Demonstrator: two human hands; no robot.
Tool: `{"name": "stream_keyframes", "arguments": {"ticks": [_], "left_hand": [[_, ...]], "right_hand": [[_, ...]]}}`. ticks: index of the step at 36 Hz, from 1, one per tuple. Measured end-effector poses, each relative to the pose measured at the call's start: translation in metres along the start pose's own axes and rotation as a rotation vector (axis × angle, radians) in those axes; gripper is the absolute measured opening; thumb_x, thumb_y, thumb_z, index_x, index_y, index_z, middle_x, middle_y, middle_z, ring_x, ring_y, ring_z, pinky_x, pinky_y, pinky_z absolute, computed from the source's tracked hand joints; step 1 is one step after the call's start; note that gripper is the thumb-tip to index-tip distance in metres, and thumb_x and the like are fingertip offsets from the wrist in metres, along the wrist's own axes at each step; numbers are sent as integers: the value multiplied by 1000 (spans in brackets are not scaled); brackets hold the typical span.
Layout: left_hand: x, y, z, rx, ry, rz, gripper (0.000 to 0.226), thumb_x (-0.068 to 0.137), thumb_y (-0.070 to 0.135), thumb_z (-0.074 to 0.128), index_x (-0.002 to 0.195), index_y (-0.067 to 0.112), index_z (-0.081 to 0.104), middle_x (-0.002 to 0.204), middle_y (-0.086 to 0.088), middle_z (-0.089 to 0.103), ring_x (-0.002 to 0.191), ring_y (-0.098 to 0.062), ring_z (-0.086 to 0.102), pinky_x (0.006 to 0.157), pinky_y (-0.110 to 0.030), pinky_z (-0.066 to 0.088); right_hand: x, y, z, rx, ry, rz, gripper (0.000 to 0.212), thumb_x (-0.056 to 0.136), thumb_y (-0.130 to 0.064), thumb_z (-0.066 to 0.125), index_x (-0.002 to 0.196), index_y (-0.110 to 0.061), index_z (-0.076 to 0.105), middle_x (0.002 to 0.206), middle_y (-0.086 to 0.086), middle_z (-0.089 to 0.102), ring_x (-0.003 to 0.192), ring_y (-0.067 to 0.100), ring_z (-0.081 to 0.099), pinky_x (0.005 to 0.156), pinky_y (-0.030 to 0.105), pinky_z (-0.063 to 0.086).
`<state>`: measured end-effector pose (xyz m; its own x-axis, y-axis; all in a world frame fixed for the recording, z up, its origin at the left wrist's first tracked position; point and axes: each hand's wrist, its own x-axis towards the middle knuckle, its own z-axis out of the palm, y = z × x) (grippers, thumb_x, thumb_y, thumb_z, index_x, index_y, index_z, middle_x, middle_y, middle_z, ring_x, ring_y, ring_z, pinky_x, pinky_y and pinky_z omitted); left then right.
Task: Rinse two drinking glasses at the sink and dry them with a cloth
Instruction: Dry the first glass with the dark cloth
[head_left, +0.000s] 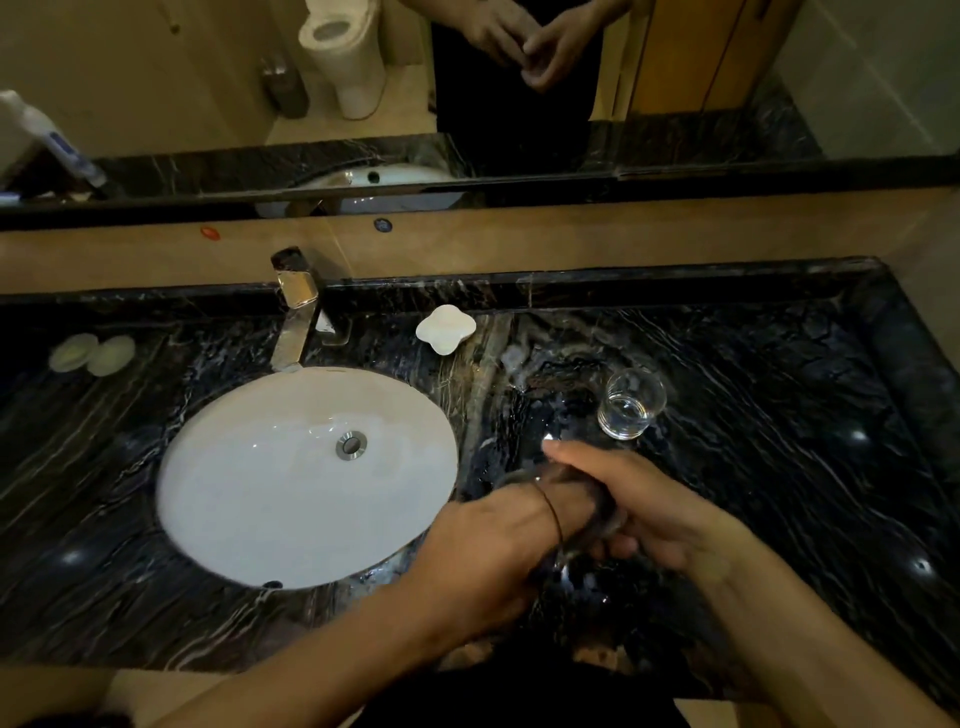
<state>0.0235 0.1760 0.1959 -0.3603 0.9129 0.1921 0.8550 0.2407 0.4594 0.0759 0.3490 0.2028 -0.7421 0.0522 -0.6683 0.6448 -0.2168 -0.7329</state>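
A clear drinking glass (582, 512) lies on its side between my two hands above the black marble counter, right of the sink. My right hand (649, 499) grips it from outside, fingers over the top and thumb below. My left hand (488, 551) reaches in from the lower left with its fingers pushed into the glass's mouth. A dark patch shows inside the glass; I cannot tell whether it is a cloth. The second glass (631, 402) stands upright on the counter just beyond my hands, untouched.
The white oval sink (249, 499) is set into the counter on the left, with a chrome faucet (296, 317) behind it and no water running. A white soap dish (445, 328) sits behind the sink. Two pale round items (93, 353) lie far left. Wet patches mark the counter (779, 467).
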Motion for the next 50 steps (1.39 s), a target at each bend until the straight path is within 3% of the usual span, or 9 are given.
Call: {"name": "stream_keyframes", "arguments": {"ticks": [7,14,18,23,29,34,39,44,50], "left_hand": [[0,-27,-6,334,-143,363,42,100,18,49,141,26,53,146,10,54,128,-14,56,48,-25,50],[13,-11,-6,-722,34,-415,48,81,14,81,122,34,67,119,10,73,107,-9,70,96,-31,55],[22,-1,-12,-1060,48,-606,48,77,-9,77,111,24,72,104,-7,77,96,-18,73,90,-32,57],[15,-1,1,-707,47,-463,64,74,4,79,119,46,64,116,18,72,109,-2,67,97,-25,53],[1,-17,9,-3,-107,40,58,78,21,70,131,36,54,119,13,67,99,-14,65,68,-28,56],[3,-11,10,-327,31,-213,49,83,30,73,128,40,57,124,17,66,110,-4,66,88,-29,56],[13,-18,-3,-791,6,-638,53,71,5,83,117,30,71,104,9,77,99,-8,72,98,-36,55],[18,-10,-2,-882,-14,-623,41,72,-1,81,107,18,73,97,1,77,87,-8,69,89,-28,56],[16,-12,-8,-407,-135,-311,56,73,35,79,124,43,57,113,13,71,102,-7,68,88,-33,56]], "right_hand": [[2,0,-1,-71,-78,134,47,87,-62,56,74,-24,79,55,3,59,42,18,52,36,18,30],[15,24,4,108,147,-407,25,89,-47,60,107,-31,67,100,-4,72,96,18,68,70,32,55],[24,32,12,-8,346,-636,30,87,-47,56,96,-20,66,94,-5,71,86,6,66,75,18,51],[25,21,10,113,284,-325,36,88,-44,58,81,-9,64,63,3,55,44,6,49,34,17,31],[13,13,-7,-81,-49,101,53,96,-56,49,73,-14,70,52,8,61,37,18,57,31,14,24],[15,19,-9,13,-44,-205,45,79,-54,75,117,-31,66,114,10,70,91,19,73,64,39,61],[19,29,-20,-717,-37,-511,98,64,-28,90,144,-45,35,147,-22,37,134,1,44,111,25,40],[16,30,-1,-1329,418,-830,75,65,-49,54,138,-29,47,127,-5,60,110,22,61,83,40,49],[8,17,-10,-1086,177,-713,79,63,-64,75,130,-35,45,108,-24,60,98,1,58,95,16,34]]}}
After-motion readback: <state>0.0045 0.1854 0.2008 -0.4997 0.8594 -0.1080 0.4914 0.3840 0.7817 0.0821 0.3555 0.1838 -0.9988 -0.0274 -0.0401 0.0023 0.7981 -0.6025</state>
